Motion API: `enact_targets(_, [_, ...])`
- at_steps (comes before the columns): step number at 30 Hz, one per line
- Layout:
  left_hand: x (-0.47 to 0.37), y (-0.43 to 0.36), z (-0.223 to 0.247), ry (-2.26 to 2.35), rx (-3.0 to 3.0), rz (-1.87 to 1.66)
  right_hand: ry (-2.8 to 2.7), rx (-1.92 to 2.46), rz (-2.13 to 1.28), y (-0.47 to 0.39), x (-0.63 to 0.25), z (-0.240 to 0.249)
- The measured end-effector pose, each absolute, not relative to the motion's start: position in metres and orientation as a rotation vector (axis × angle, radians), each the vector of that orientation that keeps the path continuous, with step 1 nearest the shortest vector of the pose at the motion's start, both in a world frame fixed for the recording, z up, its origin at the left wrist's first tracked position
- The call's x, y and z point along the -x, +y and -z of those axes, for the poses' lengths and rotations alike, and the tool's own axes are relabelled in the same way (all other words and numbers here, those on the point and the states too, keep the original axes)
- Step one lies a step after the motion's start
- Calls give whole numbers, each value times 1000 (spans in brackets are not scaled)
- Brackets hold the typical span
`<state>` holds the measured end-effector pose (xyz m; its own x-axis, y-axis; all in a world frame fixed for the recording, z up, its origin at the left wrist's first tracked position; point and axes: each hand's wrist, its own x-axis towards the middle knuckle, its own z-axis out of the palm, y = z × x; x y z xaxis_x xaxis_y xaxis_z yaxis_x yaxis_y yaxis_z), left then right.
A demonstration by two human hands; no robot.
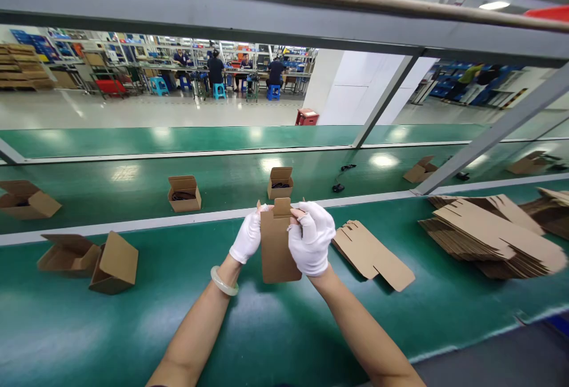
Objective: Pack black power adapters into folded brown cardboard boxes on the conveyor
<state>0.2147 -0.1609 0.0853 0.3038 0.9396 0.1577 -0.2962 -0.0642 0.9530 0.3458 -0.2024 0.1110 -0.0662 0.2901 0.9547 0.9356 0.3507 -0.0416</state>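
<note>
Between my gloved hands a brown cardboard box (pixel 280 256), partly folded, is held up above the green bench. My left hand (pixel 247 237) grips its upper left edge, with the thumb and fingertips bare of the glove. At the upper right, my right hand (pixel 312 239) pinches the cardboard beside the top tab. The box's far side is hidden from me. Just right of my right hand lies a small stack of flat carton blanks (pixel 371 253). To the left, two folded open boxes stand side by side, the nearer one (pixel 116 262) touching the other (pixel 69 255).
Larger piles of flat blanks (pixel 493 236) lie at the right. Beyond a pale rail, a green belt (pixel 231 179) carries open boxes with dark cables, including one box (pixel 280 184), and a loose black adapter (pixel 338 187). A grey frame post (pixel 480 144) slants down at the right.
</note>
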Motion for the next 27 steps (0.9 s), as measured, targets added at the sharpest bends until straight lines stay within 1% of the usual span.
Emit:
enact_targets(5, [-213, -162, -84, 853, -1242, -1244, -1834, 1216, 731, -197, -350, -113])
enact_targets(8, [-211, -158, -79, 916, -1301, -1210, -2003, 1176, 618, -200, -348, -105])
enact_targets(11, [-208, -156, -79, 951, -1438, -1144, -2049, 1096, 492, -201, -347, -92])
enact_targets(14, [-203, -158, -87, 835, -1612, -1111, -2006, 1091, 387, -199, -352, -86])
enact_targets(18, [-195, -162, -102, 607, -1911, -843, -1963, 1130, 350, -194, -362, -96])
enact_targets(21, [-195, -162, -105, 585, -2002, -782, -2006, 1077, 325, -195, -366, -101])
enact_targets(23, [-196, -161, -103, 598, -2013, -803, -1941, 1070, 293, -197, -368, -99])
enact_targets(25, [-196, -160, -101, 635, -2009, -826, -1687, 1142, 261, -199, -372, -95])
enact_targets(27, [-196, -160, -101, 659, -2008, -838, -1393, 1230, 90, -200, -378, -93])
